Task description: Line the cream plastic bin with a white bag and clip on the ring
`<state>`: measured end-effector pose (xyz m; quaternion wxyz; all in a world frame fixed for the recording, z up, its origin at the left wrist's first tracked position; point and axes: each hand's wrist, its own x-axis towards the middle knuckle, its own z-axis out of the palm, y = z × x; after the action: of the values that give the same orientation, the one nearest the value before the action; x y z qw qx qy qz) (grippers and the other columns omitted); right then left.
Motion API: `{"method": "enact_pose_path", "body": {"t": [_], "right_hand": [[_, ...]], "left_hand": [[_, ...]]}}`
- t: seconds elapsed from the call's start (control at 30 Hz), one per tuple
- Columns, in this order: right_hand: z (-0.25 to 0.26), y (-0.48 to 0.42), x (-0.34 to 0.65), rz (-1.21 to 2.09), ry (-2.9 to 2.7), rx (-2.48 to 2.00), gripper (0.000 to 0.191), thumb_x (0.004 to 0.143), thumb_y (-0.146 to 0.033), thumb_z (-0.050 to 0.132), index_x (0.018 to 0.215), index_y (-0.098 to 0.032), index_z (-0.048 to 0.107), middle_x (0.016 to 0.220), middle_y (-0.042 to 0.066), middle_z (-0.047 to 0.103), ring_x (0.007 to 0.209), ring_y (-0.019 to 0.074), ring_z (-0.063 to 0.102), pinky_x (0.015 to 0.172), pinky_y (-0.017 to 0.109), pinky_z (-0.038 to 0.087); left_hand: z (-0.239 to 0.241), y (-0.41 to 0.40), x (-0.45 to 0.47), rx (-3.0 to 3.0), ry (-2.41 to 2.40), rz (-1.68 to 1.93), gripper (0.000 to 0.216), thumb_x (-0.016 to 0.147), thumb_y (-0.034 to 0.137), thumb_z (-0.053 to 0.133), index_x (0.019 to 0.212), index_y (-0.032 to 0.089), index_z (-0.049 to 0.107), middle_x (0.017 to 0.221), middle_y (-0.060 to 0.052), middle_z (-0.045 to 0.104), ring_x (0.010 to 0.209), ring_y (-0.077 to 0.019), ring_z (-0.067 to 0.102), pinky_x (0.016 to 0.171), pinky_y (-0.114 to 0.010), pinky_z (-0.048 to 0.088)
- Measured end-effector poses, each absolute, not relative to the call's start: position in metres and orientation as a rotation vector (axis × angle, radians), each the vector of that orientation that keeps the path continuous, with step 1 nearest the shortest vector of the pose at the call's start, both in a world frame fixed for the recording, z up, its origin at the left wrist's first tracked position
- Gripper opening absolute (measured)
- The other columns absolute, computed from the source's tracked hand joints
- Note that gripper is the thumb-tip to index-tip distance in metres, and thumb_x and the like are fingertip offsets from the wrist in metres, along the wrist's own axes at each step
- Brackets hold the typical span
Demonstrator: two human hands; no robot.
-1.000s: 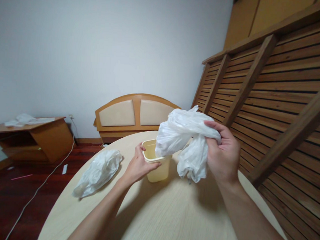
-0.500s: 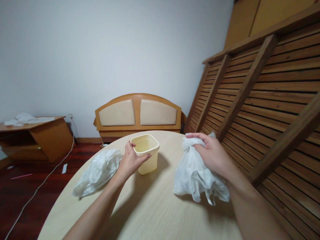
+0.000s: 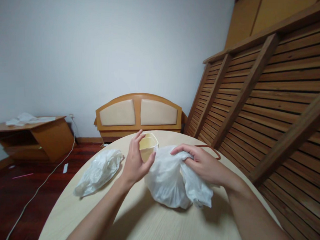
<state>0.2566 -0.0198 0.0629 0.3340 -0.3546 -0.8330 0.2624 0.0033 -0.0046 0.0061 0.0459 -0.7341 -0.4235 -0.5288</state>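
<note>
My right hand (image 3: 200,163) grips the gathered upper part of a white plastic bag (image 3: 167,181), which bulges low over the table in front of me. My left hand (image 3: 138,160) is raised at the bag's left side, thumb and fingers apart, with the thumb close to the bag's edge. Whether that thumb touches the plastic I cannot tell. Behind the left hand stands a pale yellow plastic container (image 3: 149,142), its top open; hand and bag hide its lower part. What the bag contains is hidden.
A second crumpled white plastic bag (image 3: 99,172) lies on the round table (image 3: 154,230), left of my left hand. A brown cord-like loop (image 3: 213,149) rests near the far right edge. Wooden slatted panels (image 3: 284,105) lean close along the right side.
My right hand has brought the white bag leftward, in front of the container. My left hand has let go of the container's rim and opened. The brown loop has come into view.
</note>
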Motion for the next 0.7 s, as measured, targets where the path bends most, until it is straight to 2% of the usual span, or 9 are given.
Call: {"method": "enact_pose_path", "body": {"t": [0.07,0.2,0.3,0.33,0.4,0.47,0.53,0.6,0.7], "right_hand": [[0.062,-0.019,0.256,0.68,-2.21,-0.866,0.037,0.086,-0.01,0.045,0.111,-0.024,0.069,0.109,0.001,0.072,0.096,0.0176,0.067,0.082,0.028,0.049],[0.06,-0.016,0.255,0.613,-2.237,-0.793,0.046,0.081,-0.005,0.047,0.117,-0.024,0.067,0.116,0.002,0.071,0.109,0.0186,0.064,0.097,0.031,0.047],[0.057,-0.014,0.256,0.571,-2.285,-0.762,0.057,0.075,-0.001,0.049,0.124,-0.025,0.064,0.124,0.003,0.069,0.115,0.0202,0.063,0.102,0.034,0.045],[0.056,-0.013,0.256,0.573,-2.309,-0.76,0.058,0.074,0.0,0.049,0.125,-0.024,0.064,0.124,0.003,0.069,0.115,0.0207,0.063,0.103,0.035,0.046],[0.053,-0.012,0.256,0.581,-2.359,-0.769,0.058,0.073,0.001,0.048,0.124,-0.023,0.064,0.125,0.004,0.07,0.116,0.0215,0.064,0.103,0.036,0.046],[0.049,-0.01,0.256,0.576,-2.405,-0.787,0.06,0.071,0.002,0.048,0.124,-0.023,0.064,0.124,0.004,0.07,0.115,0.0218,0.064,0.102,0.036,0.047],[0.046,-0.007,0.257,0.55,-2.44,-0.818,0.06,0.069,0.004,0.048,0.121,-0.022,0.065,0.12,0.004,0.072,0.112,0.0217,0.065,0.1,0.035,0.047],[0.041,-0.003,0.26,0.481,-2.463,-0.882,0.058,0.069,0.005,0.048,0.117,-0.022,0.067,0.115,0.004,0.073,0.109,0.0221,0.066,0.098,0.035,0.049],[0.037,0.001,0.264,0.257,-2.459,-1.045,0.053,0.073,0.004,0.05,0.116,-0.022,0.068,0.117,0.007,0.071,0.113,0.0246,0.063,0.101,0.04,0.047]], "left_hand": [[0.012,-0.022,0.018,-2.489,-1.112,-1.637,0.063,0.094,0.038,0.058,0.147,0.021,0.029,0.153,-0.018,0.041,0.144,-0.0299,0.041,0.117,-0.052,0.035],[0.004,-0.041,0.044,-2.784,-1.274,-1.405,0.118,0.069,0.057,0.083,0.156,0.021,0.011,0.16,-0.023,0.03,0.146,-0.0387,0.036,0.118,-0.059,0.031],[-0.014,-0.038,0.057,-2.942,-1.482,-1.444,0.123,0.064,0.051,0.087,0.157,0.02,0.012,0.158,-0.023,0.034,0.142,-0.0396,0.04,0.115,-0.059,0.035],[-0.02,-0.036,0.061,-3.021,-1.512,-1.507,0.118,0.067,0.046,0.087,0.156,0.02,0.015,0.155,-0.021,0.041,0.138,-0.0371,0.046,0.113,-0.055,0.038],[-0.03,-0.032,0.066,-3.192,-1.482,-1.619,0.09,0.072,0.031,0.083,0.148,0.019,0.035,0.142,-0.015,0.056,0.127,-0.0316,0.056,0.108,-0.047,0.044],[-0.035,-0.03,0.069,-3.344,-1.464,-1.578,0.052,0.075,0.016,0.073,0.126,0.016,0.058,0.122,-0.009,0.068,0.111,-0.0272,0.064,0.099,-0.04,0.049],[-0.037,-0.028,0.068,-3.411,-1.509,-1.454,0.025,0.077,0.009,0.063,0.101,0.014,0.067,0.1,-0.006,0.072,0.094,-0.0236,0.066,0.089,-0.035,0.05],[-0.036,-0.026,0.066,-3.386,-1.584,-1.405,0.015,0.078,0.006,0.055,0.087,0.013,0.066,0.088,-0.004,0.07,0.085,-0.0211,0.064,0.081,-0.032,0.049],[-0.031,-0.021,0.061,-3.297,-1.683,-1.489,0.019,0.078,0.005,0.05,0.088,0.013,0.065,0.087,-0.003,0.068,0.085,-0.0205,0.062,0.079,-0.031,0.048]]}}
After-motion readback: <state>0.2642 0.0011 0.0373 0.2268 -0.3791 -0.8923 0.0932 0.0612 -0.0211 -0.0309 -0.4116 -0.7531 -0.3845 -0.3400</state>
